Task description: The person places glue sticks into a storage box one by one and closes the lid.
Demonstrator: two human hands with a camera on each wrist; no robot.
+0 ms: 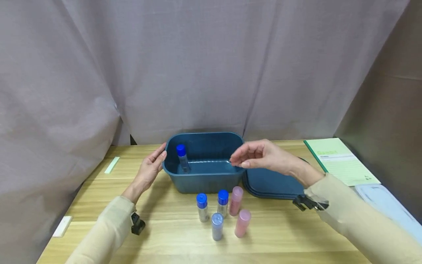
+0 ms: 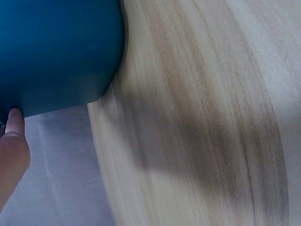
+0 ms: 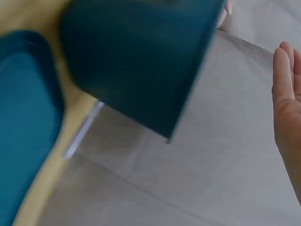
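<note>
- The left hand (image 1: 150, 172) lies flat against the left end wall of the blue bin (image 1: 204, 179), fingers straight and fingertips at the rim. It looks set to steady the bin, not to lift it. In the left wrist view one fingertip (image 2: 14, 123) touches the bin's outer wall.
- The right hand (image 1: 260, 156) hovers over the bin's right rim, fingers loosely bent with thumb and forefinger close together, and nothing shows between them. In the right wrist view the fingers (image 3: 284, 89) look straight and empty.
- One blue-capped vial (image 1: 182, 157) stands tilted inside the bin, leaning into its left back corner.
- Five more vials stand upright in a cluster near the table's front edge, just before the bin, within easy reach: two blue-capped (image 1: 202, 207) (image 1: 222, 202), one pale-blue-capped (image 1: 217, 226) and two pink (image 1: 236, 200) (image 1: 242, 223).
- The bin's lid (image 1: 273, 183) lies flat on the wooden table (image 1: 165, 234), touching the bin's right side and leaving the bin open.
- A green notebook (image 1: 341, 161) lies toward the table's right back corner.
</note>
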